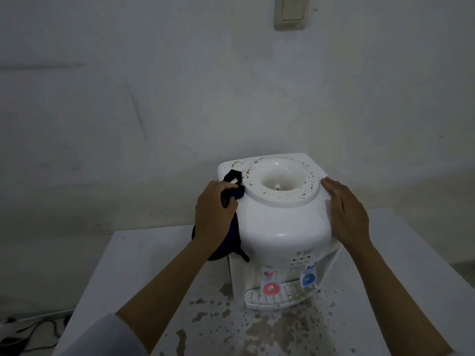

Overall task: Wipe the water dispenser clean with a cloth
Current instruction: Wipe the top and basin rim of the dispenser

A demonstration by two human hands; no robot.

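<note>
both hands are on the water dispenser (282, 222): left hand (214, 214) grips the cloth (231, 191), right hand (347, 214) lies flat, steadying; better scrub firmly round the speckled rim (305, 191).

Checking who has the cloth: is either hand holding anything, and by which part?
The left hand grips the dark blue cloth, bunched at its middle, ends hanging free. The right hand holds nothing; it rests flat on the water dispenser.

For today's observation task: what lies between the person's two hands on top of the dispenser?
In the head view, the dispenser's round bottle well, ringed with brown specks, lies between the left hand gripping the cloth and the flat right hand.
</note>
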